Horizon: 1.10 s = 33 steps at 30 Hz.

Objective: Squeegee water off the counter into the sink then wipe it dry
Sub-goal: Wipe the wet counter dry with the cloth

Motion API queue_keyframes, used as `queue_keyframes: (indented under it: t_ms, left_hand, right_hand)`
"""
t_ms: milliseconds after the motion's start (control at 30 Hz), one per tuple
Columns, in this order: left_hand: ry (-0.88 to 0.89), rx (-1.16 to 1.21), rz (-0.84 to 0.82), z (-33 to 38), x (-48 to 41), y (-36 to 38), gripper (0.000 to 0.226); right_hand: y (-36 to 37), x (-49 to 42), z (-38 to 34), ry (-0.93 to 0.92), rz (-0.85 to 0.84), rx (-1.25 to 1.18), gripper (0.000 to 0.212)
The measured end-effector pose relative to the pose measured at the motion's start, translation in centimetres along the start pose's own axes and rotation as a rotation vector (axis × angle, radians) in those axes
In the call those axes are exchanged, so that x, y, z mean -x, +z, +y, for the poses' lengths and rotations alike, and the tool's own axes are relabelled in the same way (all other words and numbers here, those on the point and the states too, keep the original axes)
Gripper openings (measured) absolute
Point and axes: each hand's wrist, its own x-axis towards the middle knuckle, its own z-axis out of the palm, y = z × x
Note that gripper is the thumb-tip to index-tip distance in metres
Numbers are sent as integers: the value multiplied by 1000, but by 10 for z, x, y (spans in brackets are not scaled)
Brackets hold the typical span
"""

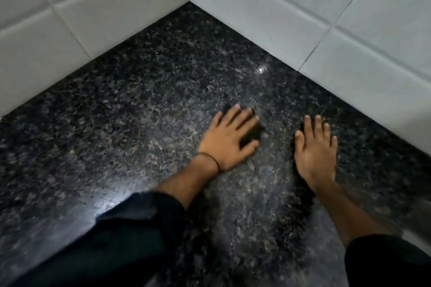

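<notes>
A dark speckled granite counter point(144, 109) fills the view and runs into a tiled corner. My left hand point(229, 138) lies flat on the stone with its fingers straight and spread, palm down. My right hand point(316, 150) rests flat on the counter a little to the right, fingers straight and pointing toward the back wall. Neither hand holds anything. No squeegee, cloth or sink shows. The surface shines with a glossy sheen; the picture is blurred, so I cannot tell whether water lies on it.
White wall tiles point(77, 7) rise behind the counter on the left, and more white tiles point(326, 14) on the right, meeting in a corner at the top centre. A bright light reflection point(112, 202) lies by my left dark sleeve.
</notes>
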Motion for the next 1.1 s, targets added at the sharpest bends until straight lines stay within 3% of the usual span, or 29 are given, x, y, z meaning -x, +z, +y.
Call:
queue_keyframes:
  t_ms: [133, 233, 300, 400, 500, 567, 700, 833, 900, 1033, 1100]
  left_hand:
    - [-345, -20, 16, -77, -89, -21, 66]
    - [-514, -22, 63, -70, -131, -15, 66]
    - [-386, -21, 48, -28, -146, -4, 66]
    - [32, -15, -44, 46, -145, 14, 64]
    - [270, -22, -83, 63, -146, 26, 62]
    - [233, -53, -53, 38, -166, 20, 64]
    - [-210, -29, 0, -36, -204, -2, 66]
    - [-392, -28, 66, -18, -192, 3, 65]
    - [-284, -22, 31, 23, -177, 10, 65]
    - [155, -14, -87, 74, -124, 21, 63]
    - [172, -15, -49, 49, -102, 16, 63]
  right_hand:
    - [5, -2, 2, -3, 23, 38, 55]
    - [6, -4, 2, 0, 12, 59, 56]
    - [6, -5, 1, 7, 6, 59, 57]
    - [6, -5, 3, 20, 19, 54, 58]
    - [6, -5, 3, 38, 16, 34, 59]
    - [5, -5, 4, 33, 12, 11, 57]
    - [4, -4, 4, 33, 3, -26, 56]
    - [2, -4, 2, 42, -4, -32, 56]
    - [2, -5, 1, 37, -5, -35, 56]
    - [1, -6, 3, 46, 14, -46, 54]
    - [1, -4, 3, 43, 15, -69, 53]
